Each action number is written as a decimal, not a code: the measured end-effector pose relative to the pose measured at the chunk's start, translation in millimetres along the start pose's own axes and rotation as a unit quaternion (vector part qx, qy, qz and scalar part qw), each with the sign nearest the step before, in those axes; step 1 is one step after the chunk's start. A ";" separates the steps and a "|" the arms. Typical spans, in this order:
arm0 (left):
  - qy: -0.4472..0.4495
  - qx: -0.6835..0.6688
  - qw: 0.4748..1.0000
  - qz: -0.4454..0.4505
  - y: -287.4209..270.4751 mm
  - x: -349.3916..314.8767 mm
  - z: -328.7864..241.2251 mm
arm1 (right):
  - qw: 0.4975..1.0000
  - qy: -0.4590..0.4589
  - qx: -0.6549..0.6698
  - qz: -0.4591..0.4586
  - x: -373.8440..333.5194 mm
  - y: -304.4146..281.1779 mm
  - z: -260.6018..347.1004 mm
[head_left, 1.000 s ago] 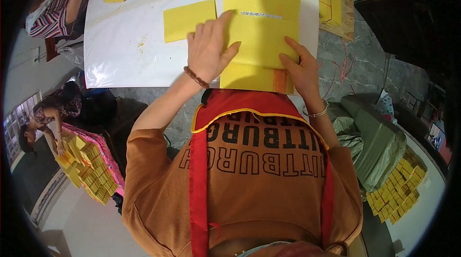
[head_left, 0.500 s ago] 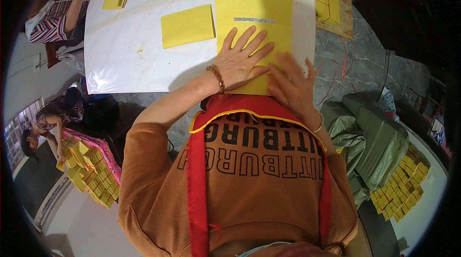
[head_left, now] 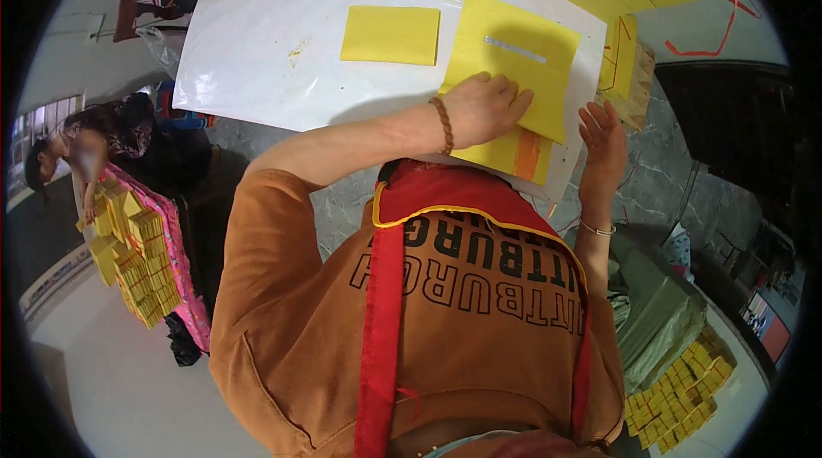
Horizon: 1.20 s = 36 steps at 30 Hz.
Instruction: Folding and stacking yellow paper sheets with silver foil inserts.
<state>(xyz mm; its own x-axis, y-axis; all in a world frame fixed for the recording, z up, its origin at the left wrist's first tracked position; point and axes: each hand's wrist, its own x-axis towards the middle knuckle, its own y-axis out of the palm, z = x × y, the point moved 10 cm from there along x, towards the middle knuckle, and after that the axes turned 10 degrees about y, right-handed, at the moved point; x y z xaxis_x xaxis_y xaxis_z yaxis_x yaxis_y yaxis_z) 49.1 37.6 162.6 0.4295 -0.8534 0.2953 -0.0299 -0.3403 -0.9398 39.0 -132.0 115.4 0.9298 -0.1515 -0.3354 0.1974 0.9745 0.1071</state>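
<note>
Pressing down on a yellow sheet (head_left: 514,64), the left hand (head_left: 486,107) lies flat, fingers together. The right hand (head_left: 604,137) hovers open beside it, holding nothing, over the white table (head_left: 257,64).

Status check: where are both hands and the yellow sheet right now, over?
Left hand flat on the large yellow sheet, pressing its near edge. Right hand open beside the sheet's right edge, holding nothing. Small yellow sheet lies apart to the left.

Two hands (head_left: 488,107) (head_left: 604,137), one small yellow sheet (head_left: 390,34), perhaps two larger yellow sheets (head_left: 514,56) stacked, one white board (head_left: 257,56).
</note>
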 end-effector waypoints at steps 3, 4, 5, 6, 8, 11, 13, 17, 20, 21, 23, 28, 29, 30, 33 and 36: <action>0.029 -0.030 0.986 -0.162 -62.8 -20.1 20.3 | 0.999 -0.030 -0.009 -0.032 -5.1 -2.3 4.2; 0.030 -0.028 0.961 -0.275 -95.7 -38.2 30.0 | 0.998 -0.031 -0.029 -0.036 -7.8 -2.1 2.4; 0.001 0.006 0.958 -0.287 -109.5 -52.3 43.8 | 0.998 -0.030 -0.028 -0.039 -10.3 -3.1 -0.4; -0.030 0.041 0.953 -0.299 -121.6 -68.8 57.0 | 0.998 -0.027 -0.046 -0.032 -12.2 -1.5 -3.6; -0.067 0.108 0.962 -0.243 -94.2 -100.9 90.8 | 0.998 -0.021 -0.064 -0.019 -12.0 2.0 -10.0; -0.116 0.169 0.966 -0.158 -30.0 -131.3 127.6 | 0.995 -0.023 -0.096 -0.004 -11.2 8.5 -13.8; -0.135 0.153 0.973 -0.110 2.3 -139.7 139.5 | 0.994 -0.014 -0.111 -0.006 -11.3 13.8 -14.3; -0.145 0.110 0.982 -0.056 36.8 -148.7 143.8 | 0.995 -0.013 -0.102 -0.004 -8.0 12.6 -21.8; -0.156 0.107 0.982 -0.008 47.4 -151.9 147.5 | 0.996 -0.011 -0.092 -0.010 -8.2 10.8 -23.6; -0.155 0.092 0.983 0.023 48.2 -152.0 148.5 | 0.994 -0.008 -0.105 -0.015 -8.7 10.7 -22.4; -0.154 0.076 0.984 0.056 57.0 -153.4 149.5 | 0.993 -0.002 -0.119 -0.021 -9.5 7.9 -22.2; -0.164 0.092 0.980 0.068 65.8 -162.4 152.7 | 0.981 -0.077 -0.176 -0.012 -14.3 11.5 -9.1; -0.158 0.099 0.980 0.069 68.1 -162.4 150.2 | 0.981 -0.076 -0.176 -0.012 -14.1 10.9 -5.9; -0.156 0.100 0.980 0.069 69.2 -161.0 151.3 | 0.944 -0.172 -0.282 0.020 -19.8 27.1 12.2; -0.148 0.071 0.985 0.050 63.6 -158.2 149.3 | 0.878 -0.243 -0.403 0.091 -29.2 58.7 24.3; -0.109 0.100 0.989 -0.011 19.7 -119.9 135.3 | 0.878 -0.219 -0.404 0.134 -24.2 62.6 9.8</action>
<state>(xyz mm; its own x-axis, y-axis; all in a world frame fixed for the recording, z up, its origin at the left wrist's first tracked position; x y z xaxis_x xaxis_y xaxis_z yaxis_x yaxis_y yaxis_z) 119.1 186.7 85.4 0.6137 -0.7335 0.2922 0.1511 -0.2541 -0.9553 31.9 -69.0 139.3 0.9742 0.2255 0.0116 -0.1676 0.7567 -0.6319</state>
